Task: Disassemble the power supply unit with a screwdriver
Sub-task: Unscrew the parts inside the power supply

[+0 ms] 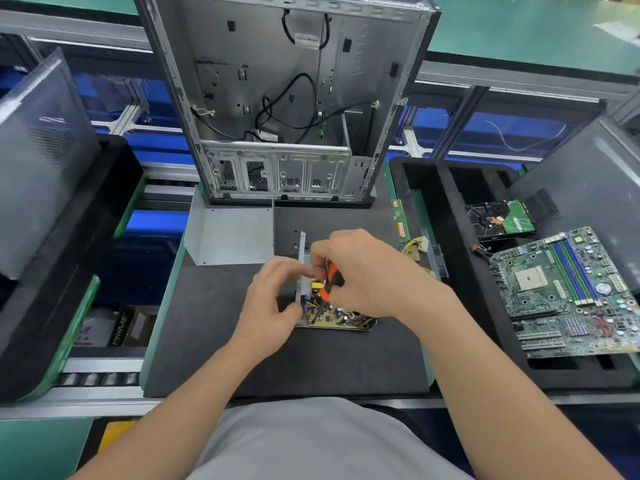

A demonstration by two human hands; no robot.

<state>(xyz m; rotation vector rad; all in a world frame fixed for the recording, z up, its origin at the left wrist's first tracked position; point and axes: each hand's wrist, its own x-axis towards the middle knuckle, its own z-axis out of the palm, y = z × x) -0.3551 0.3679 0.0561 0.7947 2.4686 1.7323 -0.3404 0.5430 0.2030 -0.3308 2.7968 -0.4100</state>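
Note:
The opened power supply unit (pixel 337 318) lies on the black mat (pixel 294 362) in the middle, its circuit board with capacitors and coils exposed and one metal side wall standing upright. My right hand (pixel 367 271) grips an orange and black screwdriver (pixel 330 282) over the board. My left hand (pixel 273 303) holds the unit's left metal wall, thumb and fingers pinching near the screwdriver tip. The tip itself is hidden by my fingers. The unit's removed grey metal cover (pixel 230 235) lies flat behind to the left.
An open computer case (pixel 284 98) stands at the back of the mat. To the right, a black foam tray (pixel 460 271) holds a motherboard (pixel 568 292) and a hard drive (pixel 498 220). RAM sticks (pixel 400 220) and yellow cables (pixel 415 245) lie by the mat's right edge. Grey case panels lean left and right.

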